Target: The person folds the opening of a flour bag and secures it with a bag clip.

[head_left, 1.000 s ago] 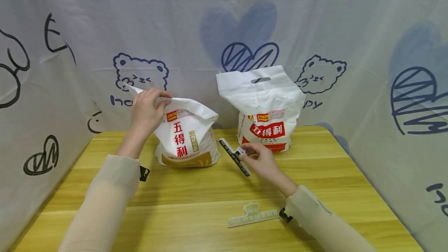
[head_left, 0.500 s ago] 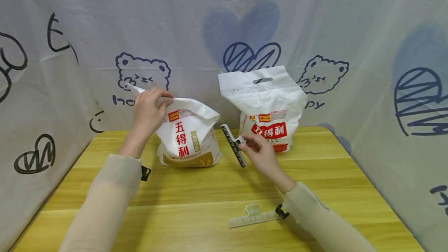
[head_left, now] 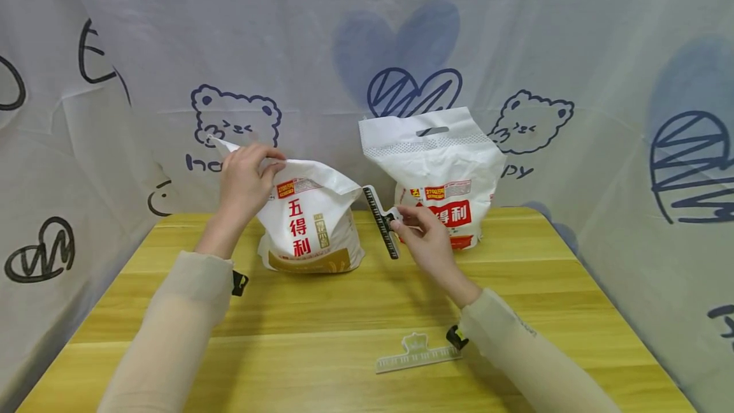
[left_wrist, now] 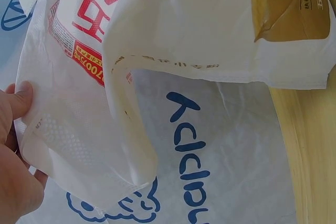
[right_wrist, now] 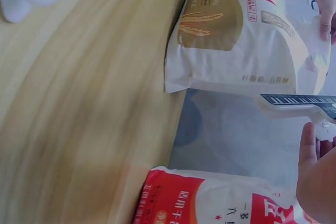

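A white flour bag [head_left: 309,228] with red characters and a gold base stands left of centre in the head view, its top folded over. My left hand [head_left: 248,177] pinches that folded top edge; the left wrist view shows the thumb [left_wrist: 21,100] on the white plastic. To the bag's right, my right hand [head_left: 427,234] holds a black-and-white sealing clip [head_left: 381,222] with a piano-key pattern by its handle. The clip is tilted, in the air close to the bag's right corner. In the right wrist view the clip [right_wrist: 299,100] lies between the two bags.
A second flour bag [head_left: 430,158] with a red label and a handle slot stands upright behind my right hand. A pale sealing clip [head_left: 418,355] with a crown-shaped handle lies on the wooden table [head_left: 309,317] near the front. A printed cloth [head_left: 321,30] hangs behind.
My right hand has raised the black-and-white clip and turned it a little more upright, nearer the left bag's folded top. The left hand keeps its hold on the bag.
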Tool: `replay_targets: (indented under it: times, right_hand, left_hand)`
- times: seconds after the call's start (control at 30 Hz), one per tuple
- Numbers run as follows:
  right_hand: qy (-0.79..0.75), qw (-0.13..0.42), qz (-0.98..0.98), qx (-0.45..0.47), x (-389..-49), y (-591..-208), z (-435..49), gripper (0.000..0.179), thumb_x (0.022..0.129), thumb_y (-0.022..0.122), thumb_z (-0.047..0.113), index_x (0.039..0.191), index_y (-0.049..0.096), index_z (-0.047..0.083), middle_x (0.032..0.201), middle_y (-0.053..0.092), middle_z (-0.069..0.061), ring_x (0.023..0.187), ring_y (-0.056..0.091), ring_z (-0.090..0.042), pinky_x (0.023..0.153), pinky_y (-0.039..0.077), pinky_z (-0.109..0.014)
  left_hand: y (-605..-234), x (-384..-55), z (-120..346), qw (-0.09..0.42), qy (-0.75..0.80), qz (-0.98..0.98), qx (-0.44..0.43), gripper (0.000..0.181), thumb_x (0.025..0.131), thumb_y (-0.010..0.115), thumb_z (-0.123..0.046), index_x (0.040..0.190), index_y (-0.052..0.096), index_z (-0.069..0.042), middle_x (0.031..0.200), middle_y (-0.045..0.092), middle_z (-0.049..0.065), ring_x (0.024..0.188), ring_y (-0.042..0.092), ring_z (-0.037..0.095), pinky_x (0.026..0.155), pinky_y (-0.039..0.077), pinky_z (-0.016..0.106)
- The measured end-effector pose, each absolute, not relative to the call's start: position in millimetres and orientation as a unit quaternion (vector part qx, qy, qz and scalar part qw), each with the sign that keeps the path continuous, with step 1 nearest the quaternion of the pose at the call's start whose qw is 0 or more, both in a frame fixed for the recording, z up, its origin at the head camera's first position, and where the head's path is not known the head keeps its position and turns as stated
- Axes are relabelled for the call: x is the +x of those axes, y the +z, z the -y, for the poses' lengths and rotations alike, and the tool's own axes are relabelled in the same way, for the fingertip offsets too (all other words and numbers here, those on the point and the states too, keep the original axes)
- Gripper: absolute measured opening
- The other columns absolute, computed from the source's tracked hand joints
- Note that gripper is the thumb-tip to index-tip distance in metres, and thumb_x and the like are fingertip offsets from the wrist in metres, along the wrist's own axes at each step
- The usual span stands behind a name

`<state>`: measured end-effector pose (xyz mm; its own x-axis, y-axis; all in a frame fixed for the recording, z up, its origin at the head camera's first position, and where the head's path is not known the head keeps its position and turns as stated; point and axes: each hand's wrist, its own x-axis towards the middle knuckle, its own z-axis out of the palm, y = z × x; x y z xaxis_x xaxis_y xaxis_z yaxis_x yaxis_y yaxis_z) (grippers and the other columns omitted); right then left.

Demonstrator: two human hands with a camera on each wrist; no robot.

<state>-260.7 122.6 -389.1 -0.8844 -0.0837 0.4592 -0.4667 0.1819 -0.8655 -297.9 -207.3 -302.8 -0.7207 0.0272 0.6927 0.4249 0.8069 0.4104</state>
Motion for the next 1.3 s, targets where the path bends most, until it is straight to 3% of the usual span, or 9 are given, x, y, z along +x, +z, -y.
replay_targets:
  times: [0.3, 0.57, 1.3]
  right_hand:
    - [0.597, 0.176, 0.758, 0.197, -268, -380, -116, 0.035, 0.096, 0.075, 0.01, 0.129, 0.069, -0.001, 0.127, 0.067, -0.017, 0.114, 0.067, -0.031, 0.099, 0.057, -0.034]
    - [0.587, 0.183, 0.759, 0.214, -273, -369, -108, 0.033, 0.096, 0.075, 0.008, 0.128, 0.07, 0.001, 0.121, 0.068, -0.016, 0.112, 0.068, -0.029, 0.092, 0.057, -0.022]
    - [0.54, 0.201, 0.777, 0.253, -302, -341, -88, 0.033, 0.097, 0.073, 0.005, 0.128, 0.068, -0.006, 0.121, 0.069, -0.022, 0.11, 0.068, -0.035, 0.096, 0.059, -0.042]
  left_hand:
    - [-303, -299, 208, 0.352, -0.28, 0.884, -0.127, 0.01, 0.097, 0.073, -0.006, 0.107, 0.073, -0.006, 0.114, 0.074, 0.015, 0.129, 0.058, 0.038, 0.121, 0.028, 0.058]
    - [-301, -297, 207, 0.35, -0.278, 0.885, -0.127, 0.01, 0.097, 0.072, -0.005, 0.107, 0.073, -0.006, 0.113, 0.073, 0.014, 0.125, 0.059, 0.038, 0.121, 0.03, 0.057]
    - [-302, -298, 208, 0.343, -0.277, 0.889, -0.126, 0.012, 0.097, 0.072, -0.007, 0.109, 0.073, -0.007, 0.116, 0.073, 0.012, 0.127, 0.059, 0.036, 0.123, 0.027, 0.055]
